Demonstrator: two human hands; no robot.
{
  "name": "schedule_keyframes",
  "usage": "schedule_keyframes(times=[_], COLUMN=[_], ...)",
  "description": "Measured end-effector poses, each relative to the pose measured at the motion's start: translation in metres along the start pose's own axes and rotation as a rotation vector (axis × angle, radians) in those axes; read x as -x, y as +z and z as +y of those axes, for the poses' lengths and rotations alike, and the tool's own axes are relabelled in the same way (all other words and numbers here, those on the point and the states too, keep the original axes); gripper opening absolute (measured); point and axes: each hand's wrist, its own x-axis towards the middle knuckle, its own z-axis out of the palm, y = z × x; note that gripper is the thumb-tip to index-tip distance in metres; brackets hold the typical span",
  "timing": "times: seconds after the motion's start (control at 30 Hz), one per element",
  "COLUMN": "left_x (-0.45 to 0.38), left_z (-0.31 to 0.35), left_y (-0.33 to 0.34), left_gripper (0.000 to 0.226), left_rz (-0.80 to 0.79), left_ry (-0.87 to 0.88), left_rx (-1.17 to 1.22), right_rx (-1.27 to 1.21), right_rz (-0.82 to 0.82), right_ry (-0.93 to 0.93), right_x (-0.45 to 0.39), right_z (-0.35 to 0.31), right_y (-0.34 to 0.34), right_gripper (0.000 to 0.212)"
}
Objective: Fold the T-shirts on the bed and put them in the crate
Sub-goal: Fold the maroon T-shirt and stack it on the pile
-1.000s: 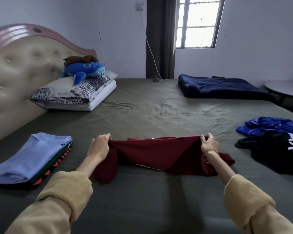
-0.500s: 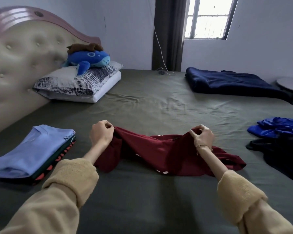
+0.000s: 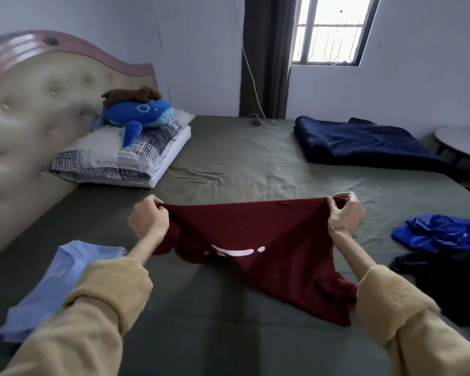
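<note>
Maroon T-shirt (image 3: 255,240) hangs stretched between my left hand (image 3: 149,219) and right hand (image 3: 345,213), fingers pinching its top corners, its lower edge trailing on the bed (image 3: 228,164).

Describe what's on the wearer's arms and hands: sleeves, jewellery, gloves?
Both arms wear long, fuzzy mustard-yellow sleeves with thick, bunched cuffs that end short of the wrists. The left hand is bare, with no glove and no jewellery visible. The right hand is also ungloved, with a thin gold-coloured chain bracelet at the wrist.
</note>
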Motion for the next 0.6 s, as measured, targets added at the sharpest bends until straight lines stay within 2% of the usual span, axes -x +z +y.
schedule_keyframes(times=[0.2, 0.4, 0.6], left_x=[-0.031, -0.054, -0.063], left_z=[0.069, 0.128, 0.142], left_y=[-0.062, -0.12, -0.125], left_gripper=[0.019, 0.022, 0.029], left_rz=[0.038, 0.057, -0.15], left_ry=[0.017, 0.115, 0.102], left_rx=[0.013, 0.013, 0.074], right_rx=[0.211, -0.068, -0.087], right_rz=[0.107, 0.207, 0.258], right_ry=[0.066, 0.024, 0.013], right_x=[-0.035, -0.067, -0.067], right_z=[-0.078, -0.145, -0.163], right_y=[-0.044, -0.082, -0.101], right_gripper=[0.017, 0.012, 0.018])
